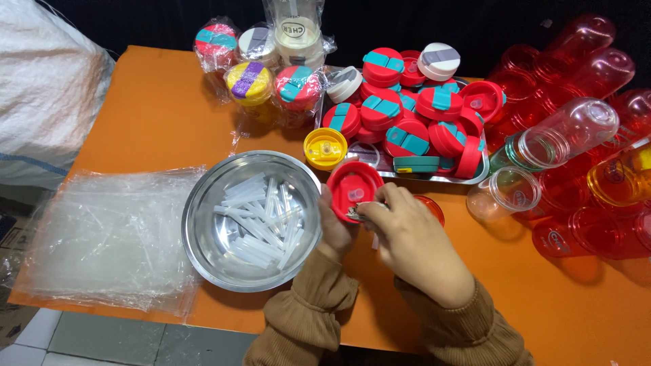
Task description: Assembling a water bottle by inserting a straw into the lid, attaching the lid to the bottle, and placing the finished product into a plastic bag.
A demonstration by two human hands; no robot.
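Beside the steel bowl (pixel 203 234), left hand (pixel 336 230) and right hand (pixel 413 240) both grip a red lid (pixel 352 186)

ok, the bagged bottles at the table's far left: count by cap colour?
Red cap with teal flap: 2
Yellow cap with purple flap: 1
White cap with grey flap: 1
Cream cap: 1
Total: 5
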